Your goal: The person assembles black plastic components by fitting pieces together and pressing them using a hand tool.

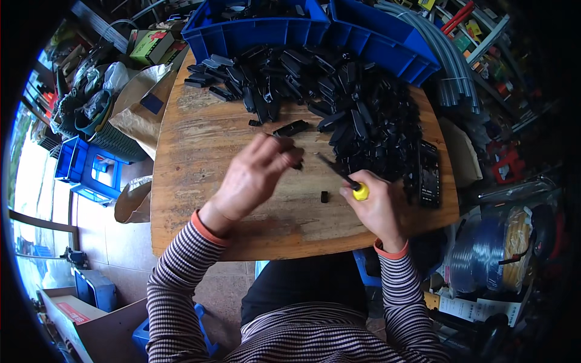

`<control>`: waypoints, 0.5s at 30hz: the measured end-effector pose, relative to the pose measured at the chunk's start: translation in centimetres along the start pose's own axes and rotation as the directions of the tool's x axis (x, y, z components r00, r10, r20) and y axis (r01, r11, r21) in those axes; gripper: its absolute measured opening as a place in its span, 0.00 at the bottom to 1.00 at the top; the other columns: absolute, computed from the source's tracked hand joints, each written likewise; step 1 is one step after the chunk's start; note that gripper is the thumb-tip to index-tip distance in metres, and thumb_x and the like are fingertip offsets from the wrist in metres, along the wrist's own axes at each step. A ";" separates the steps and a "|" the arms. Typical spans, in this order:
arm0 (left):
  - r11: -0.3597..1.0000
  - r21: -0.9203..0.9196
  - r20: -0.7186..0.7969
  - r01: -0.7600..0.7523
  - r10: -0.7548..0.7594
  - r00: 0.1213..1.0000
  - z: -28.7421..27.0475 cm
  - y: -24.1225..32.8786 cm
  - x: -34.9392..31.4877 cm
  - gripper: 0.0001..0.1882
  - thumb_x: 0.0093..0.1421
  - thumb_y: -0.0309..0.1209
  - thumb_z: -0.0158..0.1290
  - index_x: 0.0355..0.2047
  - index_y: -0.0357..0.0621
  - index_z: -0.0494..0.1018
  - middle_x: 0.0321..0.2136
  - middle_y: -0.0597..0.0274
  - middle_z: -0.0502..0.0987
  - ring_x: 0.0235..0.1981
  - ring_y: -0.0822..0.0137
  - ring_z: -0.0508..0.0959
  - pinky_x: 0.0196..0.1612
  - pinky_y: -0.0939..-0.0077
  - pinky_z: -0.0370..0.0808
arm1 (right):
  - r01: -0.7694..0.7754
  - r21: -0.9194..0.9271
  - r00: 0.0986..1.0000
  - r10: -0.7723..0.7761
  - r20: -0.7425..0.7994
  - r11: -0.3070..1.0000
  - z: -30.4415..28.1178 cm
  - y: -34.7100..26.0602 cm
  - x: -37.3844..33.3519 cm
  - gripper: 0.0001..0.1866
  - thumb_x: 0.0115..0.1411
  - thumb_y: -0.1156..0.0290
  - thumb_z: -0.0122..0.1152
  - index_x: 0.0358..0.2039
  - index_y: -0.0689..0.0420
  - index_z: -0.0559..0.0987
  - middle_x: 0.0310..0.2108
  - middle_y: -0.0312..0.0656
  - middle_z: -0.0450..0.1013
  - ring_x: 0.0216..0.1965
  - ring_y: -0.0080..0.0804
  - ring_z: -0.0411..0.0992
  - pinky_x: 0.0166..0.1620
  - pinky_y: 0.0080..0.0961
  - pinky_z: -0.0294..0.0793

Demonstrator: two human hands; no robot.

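Counting blue bins [260, 33]: two, side by side beyond the heaped parts.
Black parts [357, 118]: far too many to count, piled over the far and right side of the wooden table [200, 163].
Loose pieces: three on bare wood, a long black part [290, 128] just beyond the left hand [251, 175], a small black bit [255, 123] beside that part, a small black block [324, 196] nearer the front edge.
Phone [429, 175]: one, at the right edge.
Tool [345, 176]: one, yellow-handled, dark shaft slanting toward the left hand, tip just beside it.
Right hand [376, 207]: wrapped round that handle!
Left hand: fingers curled, blurred, a dark piece [298, 165] at the fingertips; pinched or not, cannot tell.
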State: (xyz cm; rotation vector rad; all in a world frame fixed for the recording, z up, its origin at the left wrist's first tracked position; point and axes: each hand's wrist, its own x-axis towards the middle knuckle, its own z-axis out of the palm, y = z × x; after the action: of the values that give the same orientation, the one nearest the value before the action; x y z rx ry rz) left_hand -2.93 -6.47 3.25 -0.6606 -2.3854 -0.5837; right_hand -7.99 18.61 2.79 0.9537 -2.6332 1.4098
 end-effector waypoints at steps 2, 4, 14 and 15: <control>0.983 0.127 -0.028 0.131 -0.129 0.991 -1.4 -0.1 0.2 0.12 0.56 0.20 0.51 0.41 0.43 0.77 0.38 0.60 0.75 0.41 0.62 0.74 0.40 0.71 0.77 | 0.003 -0.088 0.997 0.004 0.074 0.996 0.9 -0.2 0.1 0.09 0.52 0.77 0.67 0.31 0.63 0.75 0.27 0.43 0.75 0.28 0.30 0.74 0.32 0.24 0.72; 0.977 0.163 0.055 0.140 -0.151 0.987 -1.3 -0.4 -0.4 0.12 0.56 0.20 0.51 0.40 0.42 0.77 0.38 0.61 0.74 0.40 0.62 0.74 0.39 0.72 0.77 | 0.006 -0.132 0.994 0.009 0.109 0.991 1.8 -0.6 0.2 0.10 0.52 0.77 0.68 0.30 0.62 0.74 0.27 0.45 0.75 0.27 0.34 0.75 0.31 0.26 0.73; 0.982 0.024 0.306 -0.189 0.172 0.936 1.6 2.8 -0.8 0.18 0.53 0.25 0.50 0.45 0.42 0.76 0.43 0.58 0.73 0.44 0.61 0.73 0.45 0.72 0.75 | -0.159 0.076 0.986 0.162 -0.035 0.984 -1.4 -0.1 0.4 0.07 0.54 0.80 0.65 0.29 0.62 0.74 0.25 0.38 0.75 0.25 0.20 0.71 0.30 0.18 0.71; 0.949 0.044 0.366 -0.312 0.275 0.889 2.0 3.9 -0.4 0.20 0.53 0.28 0.50 0.47 0.42 0.75 0.46 0.57 0.73 0.46 0.60 0.73 0.47 0.72 0.75 | -0.199 0.129 0.977 0.207 -0.054 0.972 -1.7 0.0 0.5 0.07 0.54 0.80 0.65 0.29 0.62 0.74 0.25 0.38 0.75 0.24 0.20 0.71 0.29 0.18 0.71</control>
State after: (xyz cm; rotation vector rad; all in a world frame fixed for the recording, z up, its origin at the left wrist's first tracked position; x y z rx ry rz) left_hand -1.25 -2.51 2.46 -1.1393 -2.5477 -0.2217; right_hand -8.85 19.67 3.91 0.6454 -2.6853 1.6325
